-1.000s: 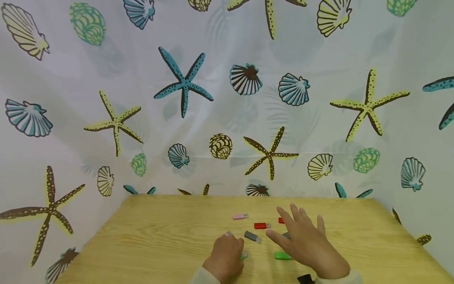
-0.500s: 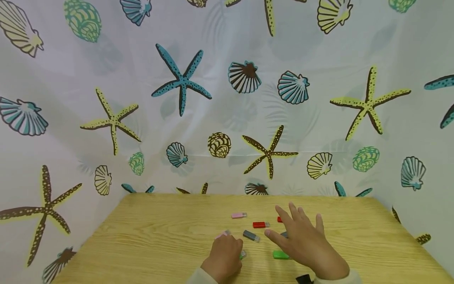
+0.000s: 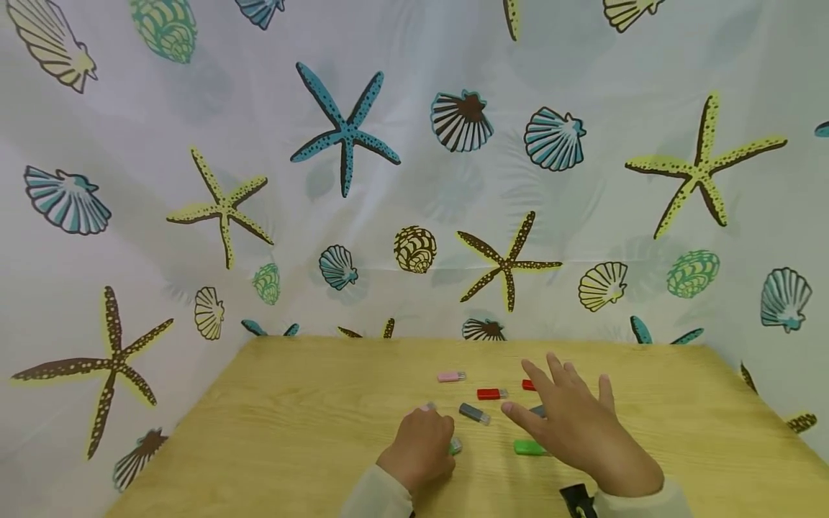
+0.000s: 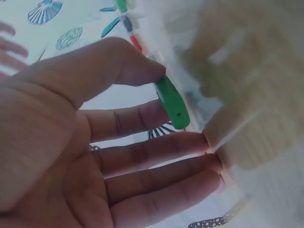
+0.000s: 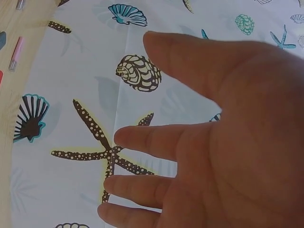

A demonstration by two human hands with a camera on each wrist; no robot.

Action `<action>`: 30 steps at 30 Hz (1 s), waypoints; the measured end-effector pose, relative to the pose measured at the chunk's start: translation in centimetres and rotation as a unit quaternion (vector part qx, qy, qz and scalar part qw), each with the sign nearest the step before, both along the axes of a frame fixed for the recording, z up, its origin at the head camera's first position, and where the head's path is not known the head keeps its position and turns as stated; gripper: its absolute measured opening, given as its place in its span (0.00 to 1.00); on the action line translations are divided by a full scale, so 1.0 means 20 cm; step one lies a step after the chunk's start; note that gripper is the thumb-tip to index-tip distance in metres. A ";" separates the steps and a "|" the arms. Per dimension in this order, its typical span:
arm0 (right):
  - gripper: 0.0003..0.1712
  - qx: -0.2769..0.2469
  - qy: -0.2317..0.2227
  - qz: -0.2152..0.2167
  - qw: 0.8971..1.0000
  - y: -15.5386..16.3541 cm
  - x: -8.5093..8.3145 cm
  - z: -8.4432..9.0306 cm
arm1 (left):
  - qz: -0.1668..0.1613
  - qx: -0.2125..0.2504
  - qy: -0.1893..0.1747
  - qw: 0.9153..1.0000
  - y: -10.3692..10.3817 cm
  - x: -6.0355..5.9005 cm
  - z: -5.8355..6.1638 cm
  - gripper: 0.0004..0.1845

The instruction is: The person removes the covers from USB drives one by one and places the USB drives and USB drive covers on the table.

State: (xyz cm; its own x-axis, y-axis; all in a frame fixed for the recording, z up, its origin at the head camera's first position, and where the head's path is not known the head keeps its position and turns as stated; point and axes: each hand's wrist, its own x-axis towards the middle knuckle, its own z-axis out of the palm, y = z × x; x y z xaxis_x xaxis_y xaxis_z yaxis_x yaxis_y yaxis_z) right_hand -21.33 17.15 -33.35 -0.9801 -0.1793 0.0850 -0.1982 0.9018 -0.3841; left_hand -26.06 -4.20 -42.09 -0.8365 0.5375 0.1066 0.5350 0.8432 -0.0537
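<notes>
Green plastic USB stick [image 4: 172, 102] at table's near edge, pinched by left hand [image 3: 421, 447] | right hand [image 3: 576, 432] spread, hovering over second green stick [image 3: 529, 447] | risk: loose thumb pinch may drop it.

Makeshift tabletop recording booth

A wooden table [image 3: 291, 432] stands enclosed by a seashell-and-starfish printed curtain [image 3: 388, 180] draped on three sides.

The view has tipped downward a little, while the left hand [image 3: 419, 450] shifted slightly on its green drive [image 3: 456, 446].
</notes>
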 end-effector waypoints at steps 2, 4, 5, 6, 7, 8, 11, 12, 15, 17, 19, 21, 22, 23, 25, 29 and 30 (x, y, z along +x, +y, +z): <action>0.52 -0.002 -0.003 0.000 1.000 0.00 0.00 -0.01 | 0.011 0.005 -0.028 1.000 -0.01 -0.01 0.01 0.12; 0.52 -0.005 -0.006 0.002 1.000 0.00 0.00 -0.02 | 0.023 0.013 -0.052 0.998 -0.02 -0.03 0.01 0.13; 0.52 -0.007 -0.007 0.002 1.000 0.00 0.00 -0.02 | 0.028 0.018 -0.062 0.998 -0.02 -0.04 0.01 0.13; 0.52 -0.008 -0.008 0.003 1.000 0.00 0.00 -0.02 | 0.032 0.022 -0.070 0.997 -0.03 -0.04 0.02 0.14; 0.52 -0.011 -0.010 0.003 1.000 0.00 0.00 -0.02 | 0.036 0.027 -0.078 0.996 -0.03 -0.05 0.02 0.14; 0.52 -0.013 -0.011 0.003 1.000 0.00 -0.01 -0.03 | 0.038 0.032 -0.084 0.995 -0.03 -0.05 0.03 0.14; 0.51 -0.013 -0.015 0.000 1.000 0.00 -0.01 -0.02 | 0.038 0.038 -0.091 0.994 -0.05 -0.05 0.05 0.14; 0.51 -0.013 -0.018 -0.001 1.000 0.00 -0.01 -0.02 | 0.038 0.040 -0.091 0.994 -0.05 -0.05 0.06 0.14; 0.51 -0.017 -0.023 0.001 1.000 -0.02 -0.01 -0.02 | 0.037 0.057 -0.086 0.994 -0.09 -0.03 0.10 0.14; 0.50 -0.024 -0.026 0.005 0.999 -0.03 -0.01 -0.02 | 0.030 0.076 -0.082 0.993 -0.12 -0.01 0.14 0.13; 0.49 -0.028 -0.026 0.008 0.999 -0.03 0.00 -0.02 | 0.018 0.096 -0.079 0.992 -0.14 0.01 0.18 0.13; 0.48 -0.030 -0.024 0.010 0.999 -0.04 0.00 -0.02 | 0.004 0.112 -0.074 0.991 -0.16 0.03 0.22 0.14; 0.48 -0.027 -0.023 0.010 0.999 -0.04 0.00 -0.02 | -0.002 0.117 -0.071 0.991 -0.16 0.04 0.24 0.15; 0.48 -0.026 -0.023 0.009 0.999 -0.04 0.01 -0.02 | -0.006 0.121 -0.071 0.990 -0.17 0.06 0.26 0.15; 0.48 -0.022 -0.022 0.009 0.999 -0.04 0.01 -0.02 | -0.012 0.128 -0.066 0.990 -0.18 0.08 0.29 0.16; 0.48 -0.021 -0.018 0.011 1.000 -0.04 0.02 -0.01 | -0.020 0.134 -0.053 0.989 -0.20 0.12 0.34 0.17; 0.47 -0.021 -0.018 0.012 1.000 -0.04 0.03 -0.01 | -0.024 0.136 -0.049 0.989 -0.21 0.13 0.35 0.17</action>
